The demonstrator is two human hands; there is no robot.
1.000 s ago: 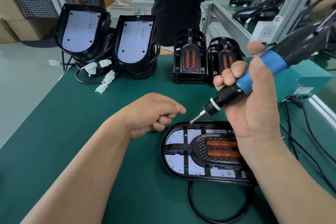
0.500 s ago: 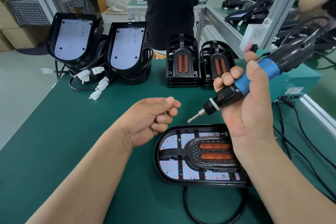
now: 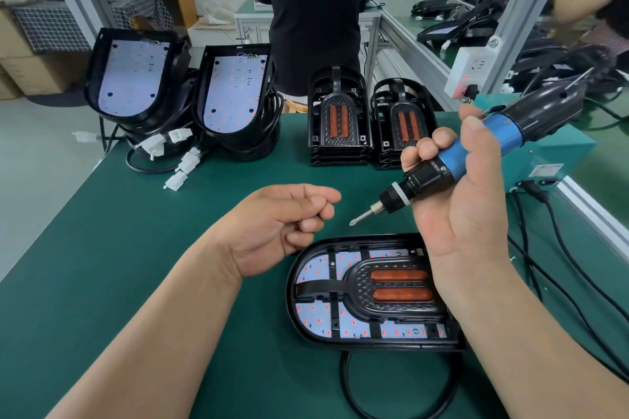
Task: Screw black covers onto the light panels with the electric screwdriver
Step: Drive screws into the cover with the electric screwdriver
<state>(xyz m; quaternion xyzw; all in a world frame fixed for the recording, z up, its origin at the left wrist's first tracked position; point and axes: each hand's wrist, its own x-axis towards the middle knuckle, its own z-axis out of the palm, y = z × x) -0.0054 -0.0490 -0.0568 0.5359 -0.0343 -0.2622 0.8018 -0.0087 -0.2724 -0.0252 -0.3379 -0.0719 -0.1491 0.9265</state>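
Your right hand [image 3: 459, 214] is wrapped round the blue barrel of the electric screwdriver [image 3: 476, 153]. It is held tilted, with the bit [image 3: 360, 216] in the air above the far rim of the light panel [image 3: 315, 316] and aimed at your left hand [image 3: 282, 224]. That reads as a tool held out to be loaded, not driven.

Your left hand hovers just beside the bit, with the fingers curled in and the thumb laid on the forefinger. It may be pinching a screw, but the view is too coarse to tell.

The panel lies flat on the green mat [image 3: 136, 248] in front of you, LED side up. A black cover [image 3: 357, 277] is seated on it, so the screw holes face the driver. Spare covers [image 3: 337, 122] are stacked at the back, and bare panels [image 3: 131, 75] lean behind on the left, all within reach.

A second ago the bit tip was down at the panel's far edge. It has since lifted clear and swung toward your left fingers, which have edged nearer to it.
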